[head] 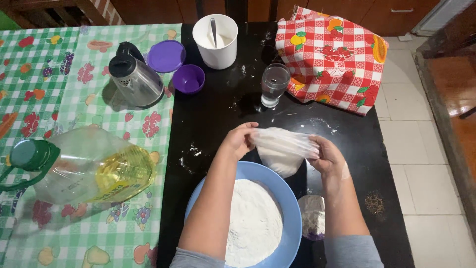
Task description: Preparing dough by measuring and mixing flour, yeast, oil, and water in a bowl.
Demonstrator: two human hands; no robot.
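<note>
While the left hand (239,140) and right hand (325,155) both pinch a clear plastic bag of white flour (282,150), it hangs above the black table (218,124). Just below sits a round blue bowl heaped with flour (287,198).

Kitchen-ish setup here: a glossy black rectangular table (218,124) sits right up against a second table covered in a green-and-white checked fruit-print cloth (59,99). Pale square floor tiles (426,164) run along the right, with dark wooden cabinets (377,12) at the back.
</note>
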